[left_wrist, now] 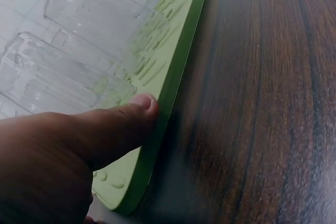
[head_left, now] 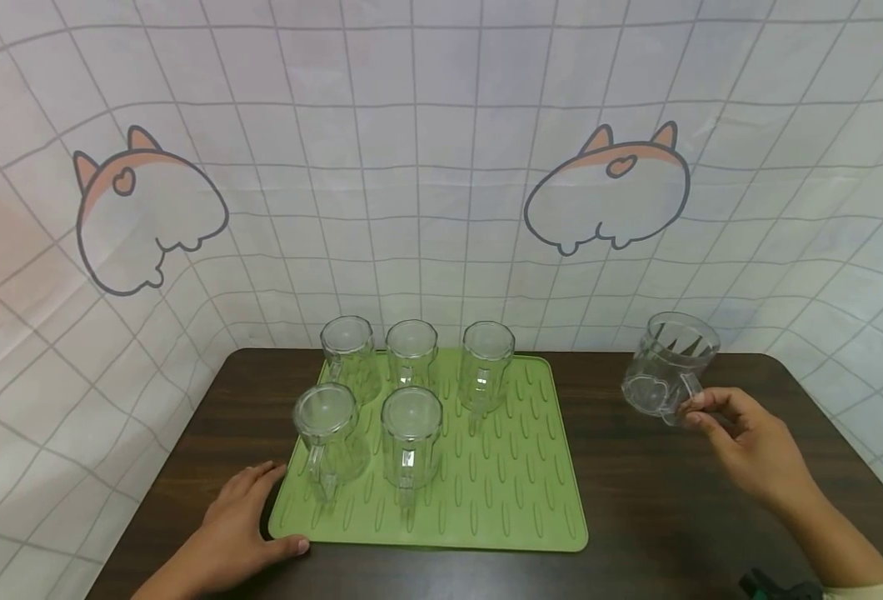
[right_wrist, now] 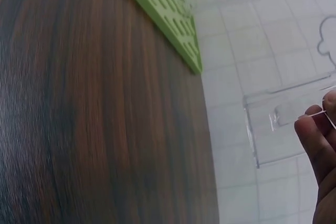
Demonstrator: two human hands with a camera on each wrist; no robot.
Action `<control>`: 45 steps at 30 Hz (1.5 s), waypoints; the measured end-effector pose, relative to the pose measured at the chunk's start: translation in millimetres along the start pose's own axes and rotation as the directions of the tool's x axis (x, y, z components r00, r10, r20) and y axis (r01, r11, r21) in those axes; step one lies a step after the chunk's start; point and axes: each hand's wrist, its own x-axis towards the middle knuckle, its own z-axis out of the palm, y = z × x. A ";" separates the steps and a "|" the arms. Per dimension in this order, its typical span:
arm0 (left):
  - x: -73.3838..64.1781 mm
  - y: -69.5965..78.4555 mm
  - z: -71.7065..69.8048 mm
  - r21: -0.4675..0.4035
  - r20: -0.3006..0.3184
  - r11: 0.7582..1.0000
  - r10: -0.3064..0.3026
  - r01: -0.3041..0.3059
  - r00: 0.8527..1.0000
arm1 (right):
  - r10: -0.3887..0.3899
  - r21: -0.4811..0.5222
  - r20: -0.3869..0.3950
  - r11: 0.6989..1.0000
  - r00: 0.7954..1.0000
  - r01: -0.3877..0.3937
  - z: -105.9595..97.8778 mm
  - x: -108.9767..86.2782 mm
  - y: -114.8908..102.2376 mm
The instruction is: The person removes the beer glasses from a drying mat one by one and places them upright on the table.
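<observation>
My right hand (head_left: 749, 446) pinches the handle of a clear glass mug (head_left: 670, 367) on the right side of the dark table. In the right wrist view, fingertips (right_wrist: 310, 129) and thumb meet on that handle. Several more clear mugs stand on a green ridged mat, among them a front left mug (head_left: 332, 442), a front middle mug (head_left: 411, 442) and a back right mug (head_left: 485, 367). At the near left corner of the green mat (head_left: 512, 492) lies my left hand (head_left: 235, 521), its thumb (left_wrist: 123, 121) along the mat's edge in the left wrist view.
The dark wooden table (head_left: 636, 500) extends around the mat. Behind it hangs a white gridded cloth (head_left: 381, 167) with printed corgi drawings. A small dark object (head_left: 779, 587) shows beside the right forearm at the bottom edge.
</observation>
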 end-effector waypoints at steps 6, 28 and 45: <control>1.2 1.4 1.0 0.022 -0.024 1.000 -0.011 0.011 1.000 | 0.002 -0.022 -0.020 1.000 1.000 -0.002 -4.7 1.1 13.0; 2.9 0.6 3.4 0.033 -0.024 0.999 -0.028 0.028 0.999 | 0.088 -0.088 -0.004 0.992 0.996 -0.088 -27.7 5.4 58.9; 3.0 0.8 2.2 0.023 -0.014 0.999 -0.039 0.039 0.999 | 0.157 -0.129 -0.013 0.979 0.988 -0.157 -33.4 3.9 98.4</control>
